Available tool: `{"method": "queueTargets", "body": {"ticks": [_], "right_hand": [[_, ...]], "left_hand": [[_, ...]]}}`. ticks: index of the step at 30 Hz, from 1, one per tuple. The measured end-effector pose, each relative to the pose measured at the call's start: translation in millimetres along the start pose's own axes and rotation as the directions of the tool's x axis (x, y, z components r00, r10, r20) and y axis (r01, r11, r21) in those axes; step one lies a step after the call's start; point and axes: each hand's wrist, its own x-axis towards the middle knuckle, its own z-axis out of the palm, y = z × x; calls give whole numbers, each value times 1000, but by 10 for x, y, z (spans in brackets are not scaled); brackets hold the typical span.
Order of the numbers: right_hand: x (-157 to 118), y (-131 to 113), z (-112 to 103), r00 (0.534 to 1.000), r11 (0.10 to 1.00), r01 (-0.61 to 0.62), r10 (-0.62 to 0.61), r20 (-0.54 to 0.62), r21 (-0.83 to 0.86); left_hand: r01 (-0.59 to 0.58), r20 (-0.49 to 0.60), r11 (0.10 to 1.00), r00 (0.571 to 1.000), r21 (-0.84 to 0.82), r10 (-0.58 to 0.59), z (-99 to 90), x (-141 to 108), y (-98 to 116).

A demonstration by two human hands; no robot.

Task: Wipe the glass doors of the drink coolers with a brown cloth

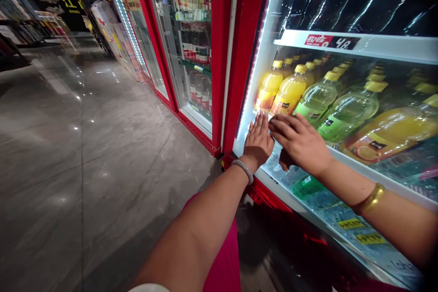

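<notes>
My left hand (258, 140), with a pale bangle (243, 169) on its wrist, reaches to the front of a lit drinks fridge. Its fingers lie stretched out, pointing at the orange juice bottles with yellow caps (270, 86). My right hand (303, 143), below a gold bangle (372, 198), is beside it at the shelf's front edge, its fingers extended and nothing visible in them. Its fingertips overlap the left hand's side in view; whether they touch I cannot tell. Behind it stand pale green juice bottles (352, 107) and a larger orange juice bottle (390, 132).
A shelf edge with a price tag (331, 42) runs above, with dark cola bottles (352, 2) over it. A green bottle (308, 185) lies below the juices. Left, a red-framed glass fridge (191, 54) holds more bottles. Grey shiny floor (82, 159) extends left.
</notes>
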Motion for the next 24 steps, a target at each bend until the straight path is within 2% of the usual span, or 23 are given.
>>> {"method": "queueTargets", "body": {"ticks": [3, 8, 9, 13, 15, 20, 24], "right_hand": [[-188, 12, -47, 996, 996, 70, -73, 55, 54], [-429, 66, -194, 992, 992, -124, 125, -31, 18], [-499, 39, -196, 991, 991, -129, 130, -34, 20], [-895, -92, -166, 998, 1000, 18, -19, 62, 26], [-1053, -89, -192, 997, 999, 20, -22, 74, 38], [-1105, -55, -259, 982, 982, -176, 180, -61, 65], [-1232, -146, -236, 991, 990, -127, 130, -44, 63]], "left_hand": [[-52, 28, 999, 998, 13, 52, 29, -81, 79], [-161, 12, 985, 987, 64, 161, 74, -133, 238], [-186, 19, 980, 983, 68, 185, 85, -130, 263], [-220, 41, 973, 975, 77, 217, 144, -135, 324], [-246, 46, 965, 969, 92, 242, 181, -154, 347], [-339, 70, 930, 941, 140, 332, 299, -199, 458], [-327, 85, 933, 944, 146, 318, 388, -212, 558]]}}
